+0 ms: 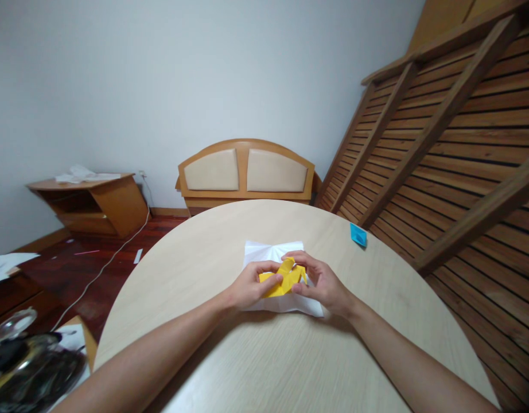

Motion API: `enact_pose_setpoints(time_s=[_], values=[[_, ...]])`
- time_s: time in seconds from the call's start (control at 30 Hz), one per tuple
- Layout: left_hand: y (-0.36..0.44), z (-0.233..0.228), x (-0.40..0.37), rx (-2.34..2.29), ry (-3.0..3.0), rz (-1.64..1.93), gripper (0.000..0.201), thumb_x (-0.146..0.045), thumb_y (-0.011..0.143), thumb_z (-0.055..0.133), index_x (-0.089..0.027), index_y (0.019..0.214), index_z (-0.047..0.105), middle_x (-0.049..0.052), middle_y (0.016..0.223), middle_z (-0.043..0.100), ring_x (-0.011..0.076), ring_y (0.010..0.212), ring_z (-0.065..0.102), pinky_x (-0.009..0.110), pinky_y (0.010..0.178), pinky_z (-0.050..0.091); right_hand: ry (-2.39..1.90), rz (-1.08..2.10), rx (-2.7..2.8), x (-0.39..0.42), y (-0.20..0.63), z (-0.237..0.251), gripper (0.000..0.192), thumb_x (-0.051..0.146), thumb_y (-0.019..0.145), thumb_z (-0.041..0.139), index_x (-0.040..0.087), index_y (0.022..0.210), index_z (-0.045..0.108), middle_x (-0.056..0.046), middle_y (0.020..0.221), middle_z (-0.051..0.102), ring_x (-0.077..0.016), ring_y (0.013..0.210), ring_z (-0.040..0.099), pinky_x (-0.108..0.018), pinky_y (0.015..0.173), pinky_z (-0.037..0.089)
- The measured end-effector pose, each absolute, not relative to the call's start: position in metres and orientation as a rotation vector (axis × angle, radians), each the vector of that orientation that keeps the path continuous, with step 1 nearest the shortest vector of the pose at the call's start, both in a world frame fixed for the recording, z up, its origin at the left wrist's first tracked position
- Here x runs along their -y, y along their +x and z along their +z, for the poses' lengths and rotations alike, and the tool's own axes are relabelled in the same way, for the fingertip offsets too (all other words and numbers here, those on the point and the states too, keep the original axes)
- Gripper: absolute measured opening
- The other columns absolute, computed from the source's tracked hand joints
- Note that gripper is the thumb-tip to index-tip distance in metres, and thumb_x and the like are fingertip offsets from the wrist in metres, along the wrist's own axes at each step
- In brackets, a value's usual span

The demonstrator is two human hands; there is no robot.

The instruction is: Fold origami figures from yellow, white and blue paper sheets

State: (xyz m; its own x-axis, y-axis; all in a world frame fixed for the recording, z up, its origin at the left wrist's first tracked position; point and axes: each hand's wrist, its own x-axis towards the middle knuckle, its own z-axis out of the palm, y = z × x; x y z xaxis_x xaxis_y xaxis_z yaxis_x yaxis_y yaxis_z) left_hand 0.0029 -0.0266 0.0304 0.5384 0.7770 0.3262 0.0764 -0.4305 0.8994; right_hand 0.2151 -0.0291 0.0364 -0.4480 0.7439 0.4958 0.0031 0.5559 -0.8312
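A folded yellow origami paper piece (pixel 289 279) with several pointed flaps is held between both hands, over a creased white sheet of paper (pixel 271 252). My left hand (pixel 253 284) grips its left side, thumb on top and fingers behind. At its right side, my right hand (pixel 322 282) pinches the paper between thumb and fingers. Some of the fingertips are hidden behind the yellow paper. The white sheet lies on the round table (pixel 195 275), partly covered by my hands.
A small blue folded paper boat shape (pixel 358 235) sits near the table's right edge. Slatted wooden panels (pixel 440 143) lean close on the right. Beyond the table stands a headboard (pixel 245 169); a low cabinet (pixel 105 203) is at the left, with a white cable (pixel 112 258) on the floor.
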Motion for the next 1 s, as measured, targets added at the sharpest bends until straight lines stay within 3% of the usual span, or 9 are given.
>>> enact_pose_setpoints(time_s=[0.1,0.27,0.43,0.63,0.77,0.9,1.0], values=[[0.003,0.031,0.028,-0.673,1.857,0.864,0.047,-0.054,0.092,0.055,-0.015,0.110,0.073,0.010,0.108,0.073,0.0253,0.097,0.065,0.034,0.088,0.048,-0.582,1.045,1.826,0.029,0.217,0.040,0.044,0.051,0.074,0.079,0.027,0.110,0.071,-0.008,0.115,0.067,-0.0258,0.113,0.059,-0.042,0.098,0.048],[0.003,0.028,0.028,-0.655,1.837,0.783,0.046,-0.051,0.092,0.056,-0.014,0.111,0.073,0.010,0.106,0.073,0.0222,0.089,0.065,0.030,0.081,0.048,-0.551,1.114,1.738,0.029,0.221,0.046,0.032,0.048,0.069,0.085,0.025,0.089,0.074,-0.007,0.100,0.071,-0.0237,0.103,0.064,-0.041,0.096,0.050],[0.003,0.026,0.027,-0.658,1.820,0.787,0.046,-0.051,0.091,0.057,-0.013,0.109,0.074,0.011,0.103,0.073,0.0218,0.086,0.064,0.030,0.079,0.048,-0.667,1.145,1.631,0.032,0.222,0.050,0.036,0.048,0.062,0.088,0.025,0.085,0.073,-0.006,0.093,0.073,-0.0232,0.094,0.067,-0.037,0.082,0.056],[0.001,0.021,0.026,-0.691,1.822,0.785,0.046,-0.051,0.091,0.058,-0.013,0.113,0.072,0.010,0.103,0.071,0.0211,0.086,0.064,0.028,0.075,0.049,-0.707,1.092,1.535,0.030,0.226,0.050,0.033,0.045,0.062,0.089,0.023,0.074,0.068,-0.004,0.084,0.073,-0.0213,0.086,0.068,-0.037,0.081,0.057],[0.002,0.020,0.025,-0.710,1.813,0.854,0.043,-0.050,0.090,0.060,-0.013,0.108,0.072,0.010,0.102,0.071,0.0216,0.088,0.064,0.029,0.079,0.048,-0.671,1.137,1.466,0.027,0.224,0.046,0.036,0.043,0.065,0.088,0.027,0.091,0.068,-0.003,0.090,0.073,-0.0200,0.084,0.068,-0.035,0.078,0.058],[0.005,0.025,0.024,-0.672,1.744,0.936,0.043,-0.053,0.088,0.063,-0.014,0.105,0.071,0.010,0.103,0.071,0.0224,0.091,0.064,0.032,0.084,0.048,-0.581,1.216,1.552,0.029,0.218,0.043,0.062,0.041,0.066,0.088,0.030,0.121,0.061,-0.006,0.121,0.067,-0.0223,0.107,0.065,-0.039,0.093,0.053],[0.008,0.028,0.024,-0.626,1.678,0.987,0.043,-0.054,0.084,0.067,-0.015,0.103,0.067,0.009,0.102,0.069,0.0211,0.090,0.064,0.033,0.083,0.048,-0.618,1.235,1.732,0.032,0.212,0.039,0.070,0.043,0.067,0.087,0.027,0.129,0.059,-0.009,0.132,0.061,-0.0263,0.119,0.060,-0.044,0.103,0.047]])
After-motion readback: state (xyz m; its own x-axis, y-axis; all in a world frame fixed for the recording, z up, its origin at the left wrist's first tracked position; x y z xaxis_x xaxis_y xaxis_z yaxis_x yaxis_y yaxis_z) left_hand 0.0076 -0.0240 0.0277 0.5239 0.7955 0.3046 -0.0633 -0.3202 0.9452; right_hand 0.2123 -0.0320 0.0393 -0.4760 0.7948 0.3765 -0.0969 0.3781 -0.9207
